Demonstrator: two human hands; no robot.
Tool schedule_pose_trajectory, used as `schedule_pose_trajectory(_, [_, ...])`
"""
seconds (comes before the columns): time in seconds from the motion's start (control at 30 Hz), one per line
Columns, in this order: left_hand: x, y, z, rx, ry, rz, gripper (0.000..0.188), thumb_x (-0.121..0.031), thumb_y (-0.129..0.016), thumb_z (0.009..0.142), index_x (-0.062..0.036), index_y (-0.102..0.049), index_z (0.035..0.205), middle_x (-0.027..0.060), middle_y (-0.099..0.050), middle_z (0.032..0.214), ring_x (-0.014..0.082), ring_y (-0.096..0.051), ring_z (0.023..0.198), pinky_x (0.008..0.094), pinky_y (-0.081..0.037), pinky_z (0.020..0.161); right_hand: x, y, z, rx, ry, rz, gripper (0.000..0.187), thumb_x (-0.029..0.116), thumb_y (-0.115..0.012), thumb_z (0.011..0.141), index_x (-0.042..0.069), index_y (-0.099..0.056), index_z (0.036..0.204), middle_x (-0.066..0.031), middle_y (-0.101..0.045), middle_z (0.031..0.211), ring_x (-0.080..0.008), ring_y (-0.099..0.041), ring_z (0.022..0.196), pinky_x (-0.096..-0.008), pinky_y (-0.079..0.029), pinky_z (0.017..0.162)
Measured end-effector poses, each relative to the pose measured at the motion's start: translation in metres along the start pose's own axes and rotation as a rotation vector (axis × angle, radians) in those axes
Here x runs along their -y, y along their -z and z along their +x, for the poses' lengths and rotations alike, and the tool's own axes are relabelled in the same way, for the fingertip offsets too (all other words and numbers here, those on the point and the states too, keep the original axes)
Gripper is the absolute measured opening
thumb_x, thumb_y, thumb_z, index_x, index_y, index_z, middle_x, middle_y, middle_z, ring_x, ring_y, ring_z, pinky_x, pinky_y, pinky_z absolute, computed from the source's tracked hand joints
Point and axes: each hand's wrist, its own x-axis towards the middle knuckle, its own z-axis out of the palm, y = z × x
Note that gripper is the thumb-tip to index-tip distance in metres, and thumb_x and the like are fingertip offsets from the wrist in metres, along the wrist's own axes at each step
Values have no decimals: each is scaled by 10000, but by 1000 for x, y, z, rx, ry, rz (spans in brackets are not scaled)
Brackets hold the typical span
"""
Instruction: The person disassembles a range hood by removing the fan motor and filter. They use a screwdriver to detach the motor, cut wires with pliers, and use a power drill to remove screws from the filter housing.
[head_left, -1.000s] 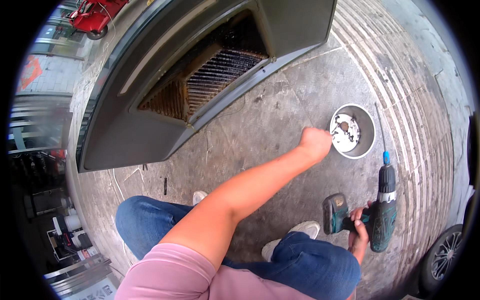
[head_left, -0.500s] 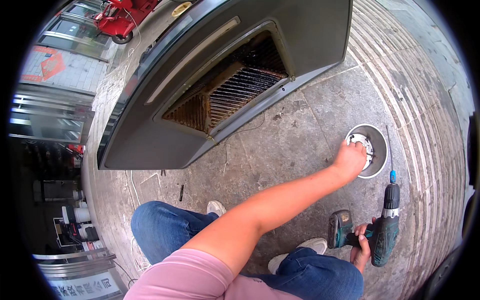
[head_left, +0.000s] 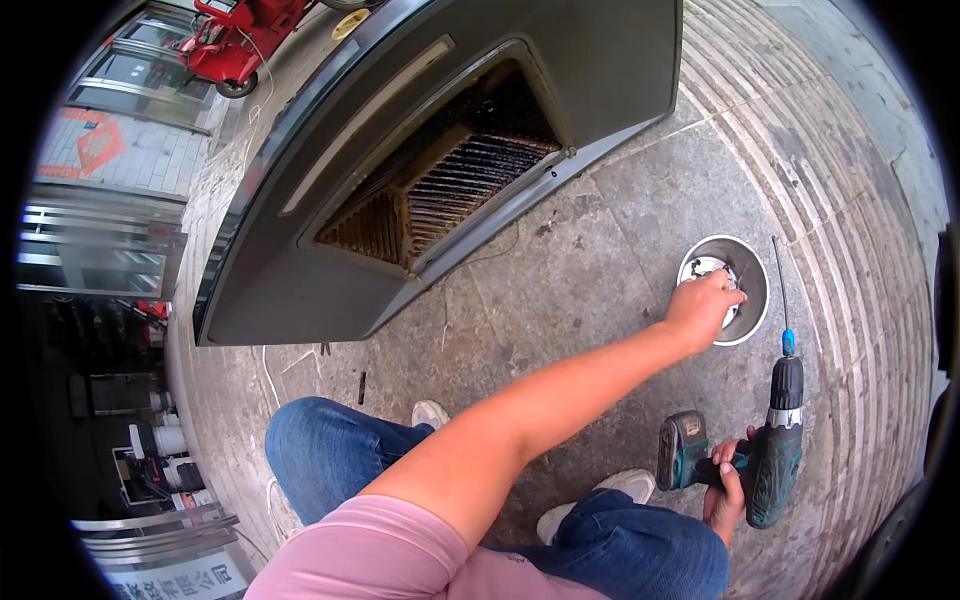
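My left hand [head_left: 706, 306] reaches over a round metal bowl [head_left: 757, 318] on the pavement. Its fingers are curled together at the bowl's inside; whatever they pinch is too small to make out. White pieces and small dark bits [head_left: 706, 268] lie in the bowl, partly covered by that hand. A teal and black cordless drill [head_left: 775, 465] is gripped round its handle by my right hand [head_left: 728, 492]. The drill carries a long thin screwdriver bit [head_left: 780, 285] with a blue collar, pointing away from me, just right of the bowl.
A large grey range hood [head_left: 290, 285] with a greasy slatted filter opening [head_left: 470, 185] stands ahead on the stone paving. A small dark strip [head_left: 362, 388] lies near my left knee. Ridged paving [head_left: 850, 270] runs along the right. A red scooter [head_left: 225, 55] is parked far left.
My left hand has lifted slightly from deeper in the bowl, its fingers now nearer the bowl's middle. The right hand keeps its hold on the drill. The view has shifted a little.
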Motion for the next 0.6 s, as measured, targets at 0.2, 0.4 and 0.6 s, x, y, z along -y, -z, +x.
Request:
schedule_pose_trajectory(0.2, [1, 20, -3, 7, 13, -89, 260, -90, -639, 746, -167, -661, 993, 68, -565, 878, 277, -587, 805, 379, -475, 680, -3, 4, 0, -54, -63, -16, 243, 131, -610, 702, 29, -544, 913, -53, -517, 894, -183, -472, 893, -316, -333, 887])
schedule_pose_trajectory(0.4, [31, 71, -38, 250, -13, 140, 331, -179, -651, 768, -181, -591, 1094, 85, -562, 957, 300, -577, 879, 399, -475, 725, -7, 9, 0, -71, -10, -65, 508, 92, -601, 728, 7, -432, 1200, -65, -497, 885, -177, -464, 863, -315, -351, 858])
schedule_pose_trajectory(0.6, [113, 250, -148, 837, 155, 545, 426, -247, -584, 841, -161, -493, 1248, 114, -563, 1151, 305, -591, 958, 412, -493, 790, -8, 79, -3, -264, 121, -412, 500, 117, -609, 770, -29, -449, 1221, -112, -525, 1028, -214, -497, 957, -347, -364, 908])
